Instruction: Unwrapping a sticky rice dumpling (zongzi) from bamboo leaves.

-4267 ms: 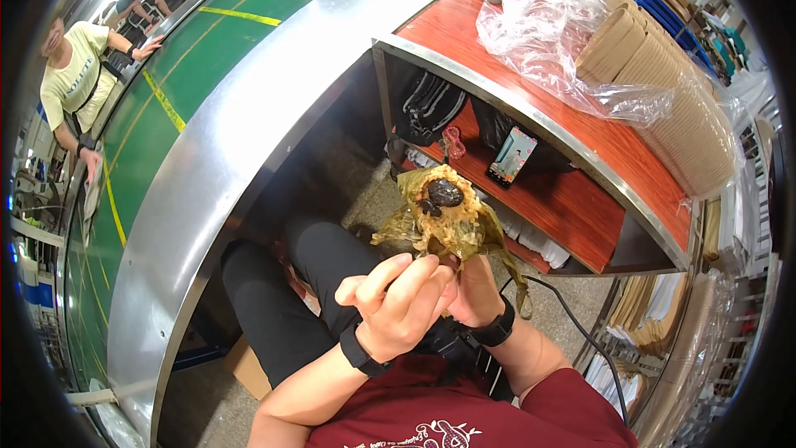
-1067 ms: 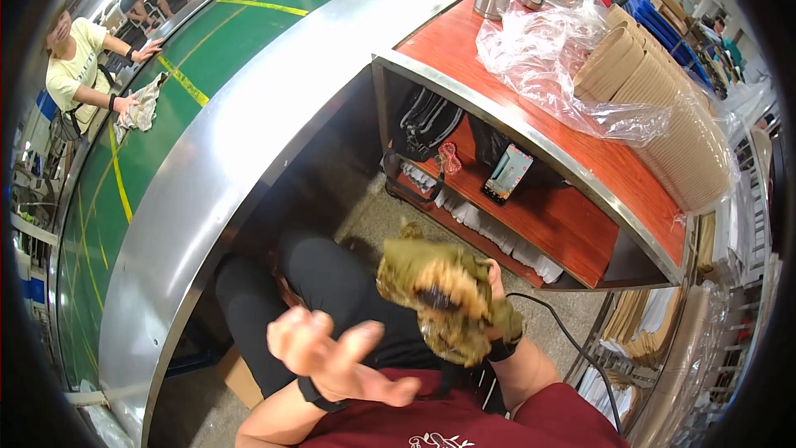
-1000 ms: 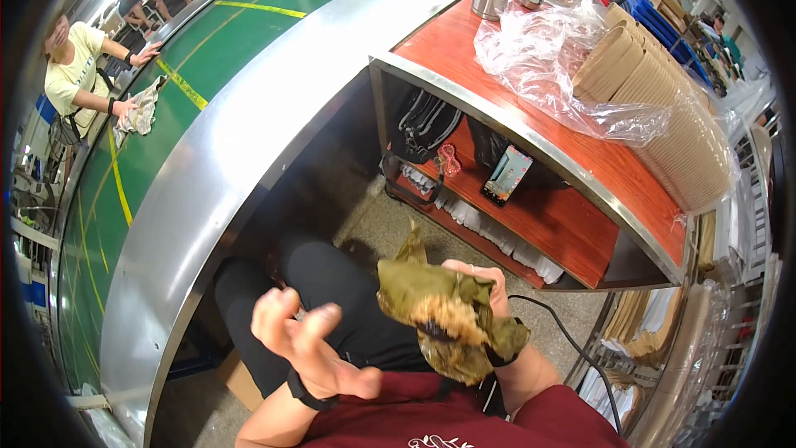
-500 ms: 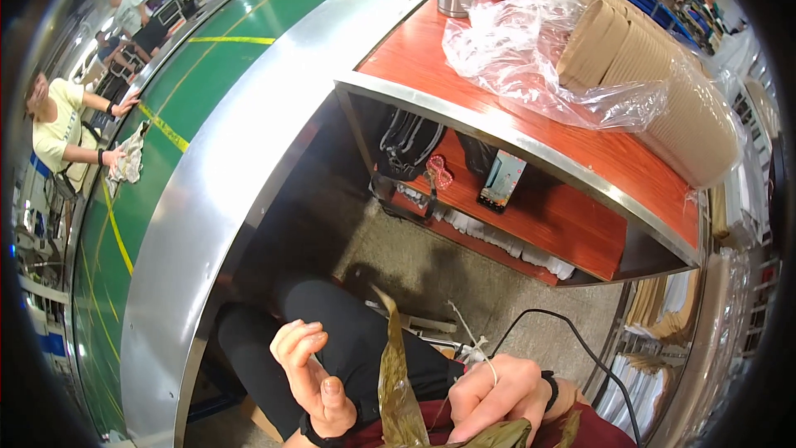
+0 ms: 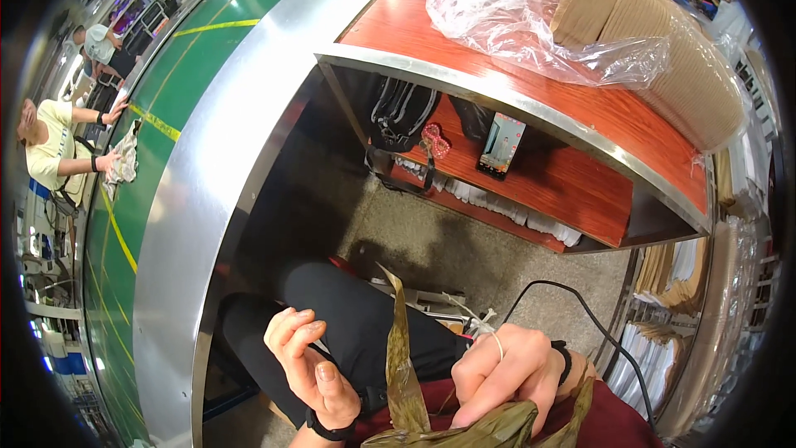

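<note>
My right hand [image 5: 510, 369] is closed over long, olive-green leaves [image 5: 489, 430] folded together at the lower edge. A thin pale string [image 5: 499, 343] loops over one of its fingers. One leaf tip [image 5: 400, 340] stands up between my two hands, and the rest of the bundle runs out of the picture below. Left of that tip, my left hand [image 5: 311, 361] is raised above my dark trousers, palm turned inward. Its fingers are loosely bent and apart, with nothing in them.
Ahead stands a red-topped bench [image 5: 398, 21] with stacked tan containers [image 5: 663, 58] in clear plastic [image 5: 497, 17]. A phone [image 5: 502, 146] leans on its shelf. A black cable [image 5: 580, 299] curves at right. Beyond a metal ledge [image 5: 199, 182], a person holds a cloth [image 5: 124, 158] on the green belt.
The view has shifted slightly, so the bench sits higher and more of the leaf bundle shows. My right hand keeps its grip; the left stays raised and loosely bent.
</note>
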`<state>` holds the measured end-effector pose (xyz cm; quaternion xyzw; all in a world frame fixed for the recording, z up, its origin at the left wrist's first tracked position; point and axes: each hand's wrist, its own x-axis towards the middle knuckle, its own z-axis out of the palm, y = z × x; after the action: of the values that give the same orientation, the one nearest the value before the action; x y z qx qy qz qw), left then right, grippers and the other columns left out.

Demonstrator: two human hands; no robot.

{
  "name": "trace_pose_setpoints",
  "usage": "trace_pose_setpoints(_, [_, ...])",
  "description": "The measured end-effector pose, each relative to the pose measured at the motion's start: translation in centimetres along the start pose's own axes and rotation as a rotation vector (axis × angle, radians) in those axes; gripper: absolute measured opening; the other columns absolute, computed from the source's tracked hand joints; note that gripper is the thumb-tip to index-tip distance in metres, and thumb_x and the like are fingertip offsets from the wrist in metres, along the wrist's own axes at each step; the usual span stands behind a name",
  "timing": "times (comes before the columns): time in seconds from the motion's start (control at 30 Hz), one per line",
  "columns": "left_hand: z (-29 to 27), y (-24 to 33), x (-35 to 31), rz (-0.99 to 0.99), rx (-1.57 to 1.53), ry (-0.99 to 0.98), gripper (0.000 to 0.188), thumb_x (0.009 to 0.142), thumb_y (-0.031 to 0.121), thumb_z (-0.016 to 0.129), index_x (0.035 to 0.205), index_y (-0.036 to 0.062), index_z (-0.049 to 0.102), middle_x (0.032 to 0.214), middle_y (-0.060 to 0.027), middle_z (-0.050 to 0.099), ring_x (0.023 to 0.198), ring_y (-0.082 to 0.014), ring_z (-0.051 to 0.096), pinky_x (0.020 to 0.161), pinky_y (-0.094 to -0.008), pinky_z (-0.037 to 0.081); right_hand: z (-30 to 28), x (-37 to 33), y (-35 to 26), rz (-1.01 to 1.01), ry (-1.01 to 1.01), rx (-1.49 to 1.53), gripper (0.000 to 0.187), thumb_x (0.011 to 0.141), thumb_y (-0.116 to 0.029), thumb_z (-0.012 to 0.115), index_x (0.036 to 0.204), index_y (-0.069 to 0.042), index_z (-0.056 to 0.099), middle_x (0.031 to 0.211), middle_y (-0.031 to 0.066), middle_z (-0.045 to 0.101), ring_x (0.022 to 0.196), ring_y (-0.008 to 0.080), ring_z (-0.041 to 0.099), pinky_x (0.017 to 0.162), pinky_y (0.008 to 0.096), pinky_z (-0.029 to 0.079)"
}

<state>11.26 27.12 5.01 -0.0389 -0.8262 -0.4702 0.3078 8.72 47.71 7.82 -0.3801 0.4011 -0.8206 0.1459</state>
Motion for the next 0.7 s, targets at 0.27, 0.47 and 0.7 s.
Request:
trace_pose_setpoints(0.27, [0.1, 0.1, 0.1, -0.078, -0.127, 0.003, 0.040, 0.085, 0.037, 0.043, 0.090, -0.0012, 0.056, 0.102, -0.0141, 0.052, 0.105, -0.0288, 0.042, 0.093, -0.0413, 0.030, -0.5, 0.3, 1.1, -0.009, -0.056, 0.078, 0.053, 0.070, -0.035, 0.072, 0.089, 0.014, 0.062, 0.064, 0.0144, 0.056, 0.048, 0.0174, 0.051, 0.040, 0.0263, 0.036])
trace_pose_setpoints(0.47, [0.1, 0.2, 0.3, -0.121, -0.199, -0.033, 0.040, 0.085, 0.036, 0.044, 0.089, -0.0020, 0.056, 0.100, -0.0137, 0.053, 0.105, -0.0277, 0.042, 0.093, -0.0395, 0.031, -0.6, 0.7, 1.1, 0.214, 0.085, 0.056, 0.032, 0.065, -0.006, 0.072, 0.095, 0.002, 0.063, 0.067, 0.0037, 0.049, 0.052, 0.0064, 0.039, 0.047, 0.0217, 0.029])
trace_pose_setpoints(0.7, [0.0, 0.0, 0.2, -0.164, -0.222, -0.038, 0.037, 0.085, 0.032, 0.045, 0.093, -0.0029, 0.055, 0.099, -0.0133, 0.054, 0.102, -0.0274, 0.045, 0.091, -0.0382, 0.033, -1.5, 0.0, 3.7, 0.466, 0.417, 0.359, 0.021, 0.074, 0.002, 0.057, 0.094, 0.007, 0.060, 0.088, 0.0034, 0.061, 0.080, 0.0082, 0.056, 0.070, 0.0213, 0.044])
